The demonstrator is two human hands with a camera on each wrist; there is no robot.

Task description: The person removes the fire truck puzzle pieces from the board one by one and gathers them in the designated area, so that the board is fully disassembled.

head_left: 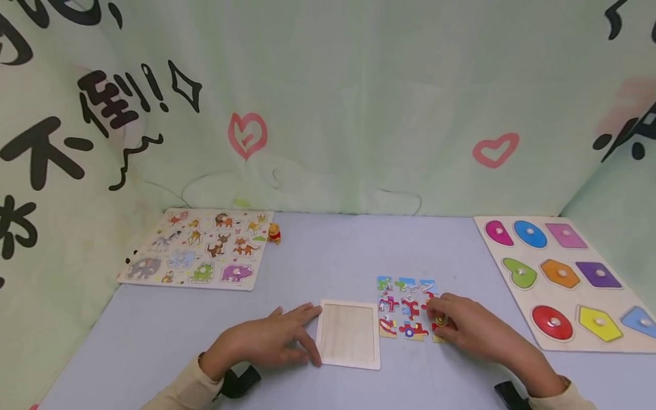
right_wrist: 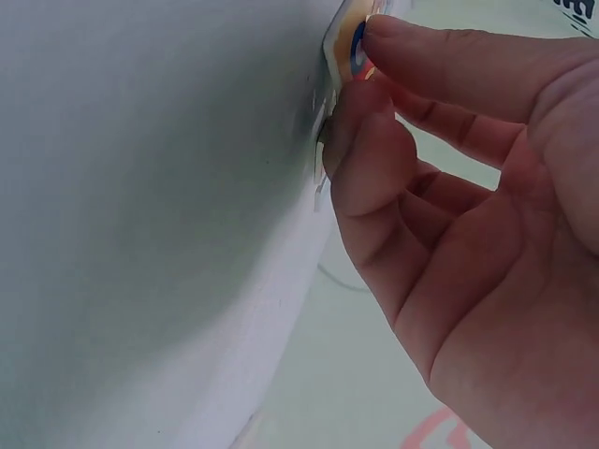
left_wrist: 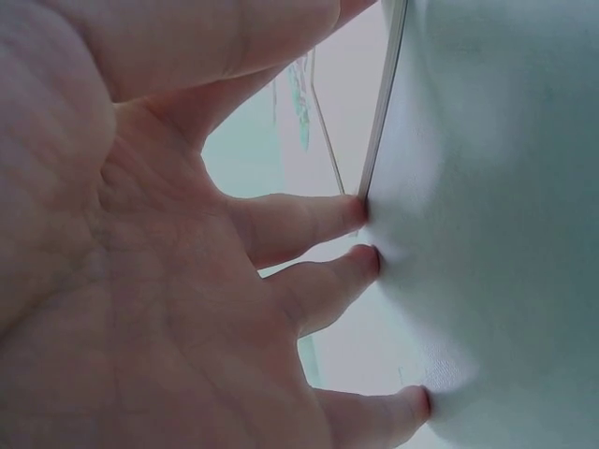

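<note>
A square wooden puzzle frame (head_left: pixel 348 363) lies on the table with its bare inside facing up. My left hand (head_left: pixel 277 337) spreads over its left side, with fingertips at the frame's edge and on the tabletop. To the right of the frame are several picture jigsaw pieces (head_left: pixel 408 307), laid out in rows. My right hand (head_left: pixel 474 327) is at the right column and covers part of it. Between thumb and index finger it pinches a jigsaw piece (right_wrist: pixel 347 42), seen edge-on and tilted in the right wrist view.
An animal peg puzzle board (head_left: pixel 195 247) lies at the back left, a small bear figure (head_left: pixel 274 233) beside it. On the right is a board of coloured shapes (head_left: pixel 520 313). A pale cloth with drawings (head_left: pixel 369 102) hangs behind the table.
</note>
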